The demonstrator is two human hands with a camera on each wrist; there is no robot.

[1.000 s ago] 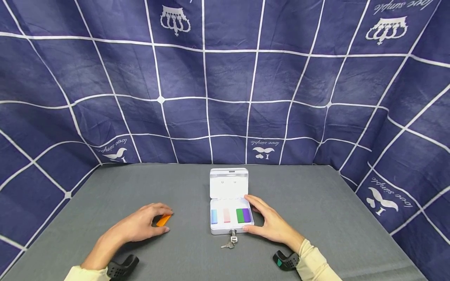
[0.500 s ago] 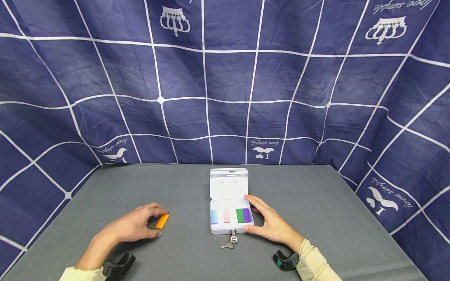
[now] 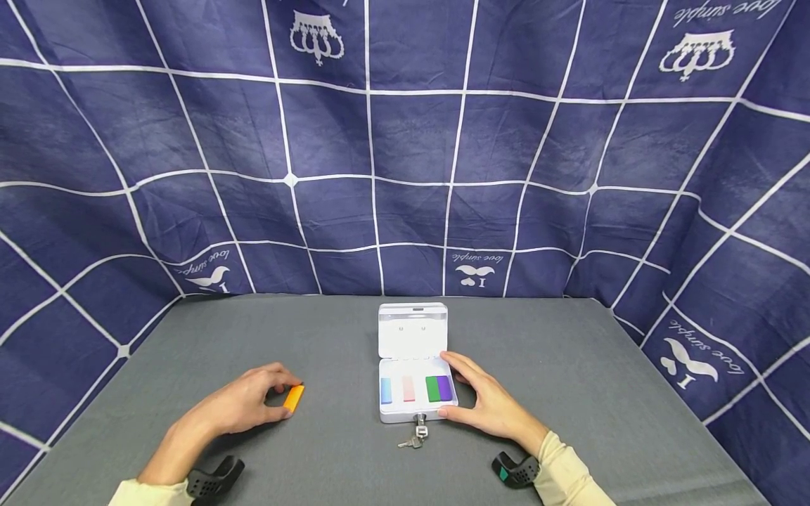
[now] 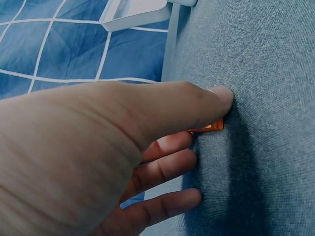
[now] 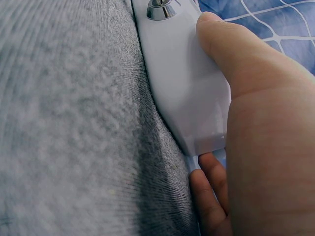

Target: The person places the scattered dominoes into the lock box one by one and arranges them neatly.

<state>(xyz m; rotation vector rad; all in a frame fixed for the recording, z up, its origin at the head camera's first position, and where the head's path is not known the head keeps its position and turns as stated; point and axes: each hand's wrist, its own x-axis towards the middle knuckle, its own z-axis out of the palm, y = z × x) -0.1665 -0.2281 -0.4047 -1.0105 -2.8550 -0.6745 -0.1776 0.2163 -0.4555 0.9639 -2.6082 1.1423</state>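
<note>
A small orange rectangular block (image 3: 294,398) lies on the grey tabletop at left. My left hand (image 3: 237,400) pinches it, thumb at its near end and a fingertip at its far end. In the left wrist view the thumb covers most of the orange block (image 4: 214,126). A white lockable metal box (image 3: 414,416) stands with its lid raised. Inside lie a light blue, a pink, a green (image 3: 433,388) and a purple piece. My right hand (image 3: 490,400) grips the box's right side, thumb at the front corner, fingers along the side and back.
Keys (image 3: 413,441) hang from the lock at the box's front and lie on the grey tabletop (image 3: 342,457). A blue checked cloth (image 3: 405,140) hangs behind and at both sides of the table.
My left hand shifted slightly left and the orange block became more visible. The thumb then closed in against the block's near end. My right hand and the box stayed still.
</note>
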